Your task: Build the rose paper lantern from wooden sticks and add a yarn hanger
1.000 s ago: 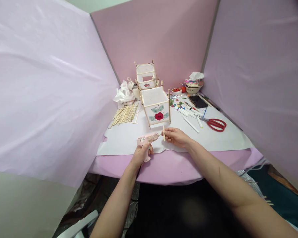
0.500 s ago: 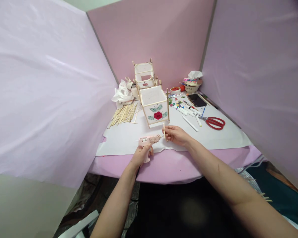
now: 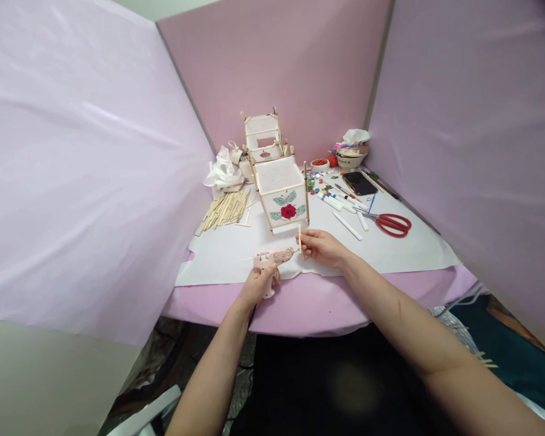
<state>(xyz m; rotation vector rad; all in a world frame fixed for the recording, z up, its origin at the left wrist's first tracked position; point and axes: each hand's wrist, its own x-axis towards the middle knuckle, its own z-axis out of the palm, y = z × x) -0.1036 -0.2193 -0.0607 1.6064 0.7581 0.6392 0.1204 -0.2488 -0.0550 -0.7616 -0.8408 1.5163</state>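
My left hand point(image 3: 260, 283) is wrapped round the handle of a pale pink hot glue gun point(image 3: 267, 259), its nozzle pointing right. Between the fingertips of my right hand point(image 3: 323, 247) is a short wooden stick point(image 3: 300, 237), held roughly upright. The nozzle tip is at or very near the stick's lower part; whether they touch I cannot tell. Just beyond my hands stands a white paper lantern point(image 3: 282, 197) framed with sticks, a red flower and green leaves on its front. A second lantern point(image 3: 262, 134) of the same make stands behind it.
Loose wooden sticks point(image 3: 224, 212) lie in a pile at the left, near crumpled white tissue point(image 3: 224, 172). On the right are red-handled scissors point(image 3: 393, 224), several white markers point(image 3: 346, 225) and a black phone point(image 3: 360, 182). A bowl point(image 3: 350, 159) stands at the back right.
Almost nothing differs. The glue gun's nozzle and the stick keep nearly the same place, and both hands hold as before.
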